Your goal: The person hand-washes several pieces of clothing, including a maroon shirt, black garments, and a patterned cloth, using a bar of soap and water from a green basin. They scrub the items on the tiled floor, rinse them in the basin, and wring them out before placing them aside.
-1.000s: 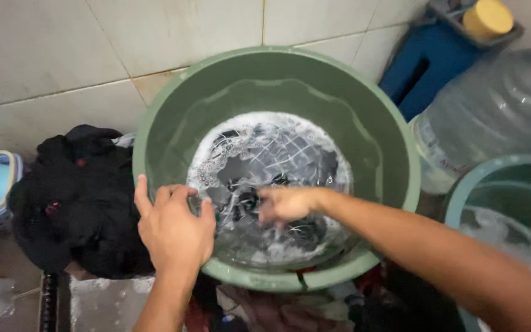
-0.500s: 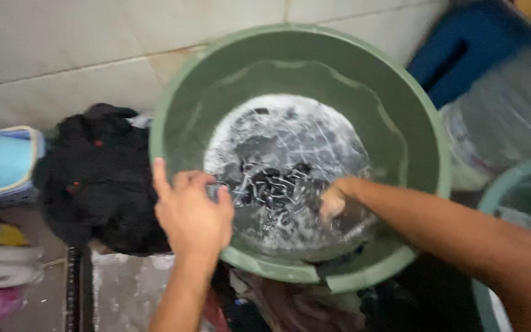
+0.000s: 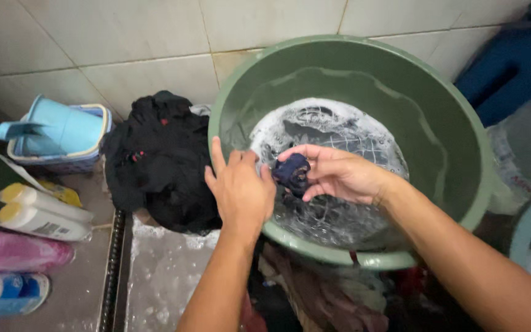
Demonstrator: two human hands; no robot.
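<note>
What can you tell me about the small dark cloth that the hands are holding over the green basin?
The small dark cloth looks navy or black, wet and bunched into a lump. Both hands hold it: the right hand pinches it from the right, and the left hand closes on it from the left. It sits above the soapy water inside the green basin, near the front rim.

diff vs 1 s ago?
Right hand came up out of the soapy water and now pinches a dark wet cloth above it; left hand shifted in beside the cloth. Green basin and black clothes pile unchanged.
</note>
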